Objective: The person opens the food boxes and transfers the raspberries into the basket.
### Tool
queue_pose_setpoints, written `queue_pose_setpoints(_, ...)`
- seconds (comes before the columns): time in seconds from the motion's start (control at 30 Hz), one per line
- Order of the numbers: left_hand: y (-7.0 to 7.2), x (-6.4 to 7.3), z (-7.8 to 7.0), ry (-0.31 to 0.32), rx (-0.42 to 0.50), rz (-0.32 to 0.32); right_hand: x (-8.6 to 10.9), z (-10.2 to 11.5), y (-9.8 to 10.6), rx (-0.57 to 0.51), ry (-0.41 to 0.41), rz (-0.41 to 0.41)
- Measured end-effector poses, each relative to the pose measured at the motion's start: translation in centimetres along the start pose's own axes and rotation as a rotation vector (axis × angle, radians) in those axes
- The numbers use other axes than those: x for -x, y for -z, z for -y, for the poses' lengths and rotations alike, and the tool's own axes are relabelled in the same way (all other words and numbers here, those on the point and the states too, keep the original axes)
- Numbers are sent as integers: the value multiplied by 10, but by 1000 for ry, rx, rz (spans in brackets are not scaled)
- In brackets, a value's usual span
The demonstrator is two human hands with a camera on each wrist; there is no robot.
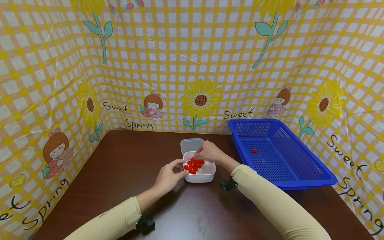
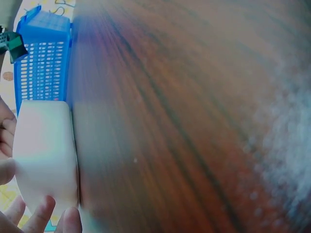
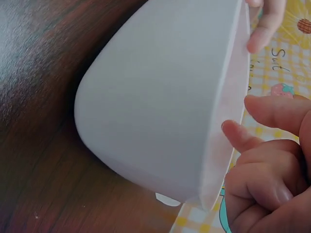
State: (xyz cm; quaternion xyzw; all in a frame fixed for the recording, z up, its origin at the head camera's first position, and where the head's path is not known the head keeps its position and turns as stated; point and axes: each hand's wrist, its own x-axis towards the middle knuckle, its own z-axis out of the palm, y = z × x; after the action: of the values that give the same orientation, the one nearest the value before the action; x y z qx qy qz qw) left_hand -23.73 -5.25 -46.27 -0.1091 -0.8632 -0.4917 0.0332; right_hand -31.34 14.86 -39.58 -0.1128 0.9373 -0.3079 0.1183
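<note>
Midway between the side edges of the wood-grained bench (image 1: 132,156), one smooth, round-cornered white box (image 1: 200,179) holds over ten red pieces (image 1: 194,164). The left hand (image 1: 168,175) grips it; the right hand (image 1: 210,152), fingertips narrowly parted, dips inside. One perforated blue basket (image 1: 288,183), by the right edge, holds a single red piece (image 1: 254,150).

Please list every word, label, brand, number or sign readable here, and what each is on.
"Sweet": on the checked cloth, several times, cut to "et" at the head view's left edge.
"Spring": on the same cloth, several times.
Dark lettering on the left sleeve: too small to read.
White box and blue basket: no readable text.
No numbers or brands readable.
</note>
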Motion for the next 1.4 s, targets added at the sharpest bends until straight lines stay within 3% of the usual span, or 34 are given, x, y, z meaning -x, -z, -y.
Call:
queue_pose_setpoints(0.17,0,0,-1,2,3,2,1,3,-4,110,9,-38)
queue_pose_setpoints(0.33,0,0,0,7,1,3,0,3,-10,148,-10,-33)
queue_pose_setpoints(0.5,0,1,0,0,-3,4,-2,1,-17,151,-19,-34)
queue_pose_setpoints(1.0,1,3,-1,-20,12,12,-1,1,-38,-12,5,-72)
queue_pose_setpoints(1.27,1,1,0,-48,23,5,-5,-3,-45,86,11,-135)
queue_pose_setpoints(1.4,0,1,1,-32,11,10,-3,-5,-47,138,10,-167)
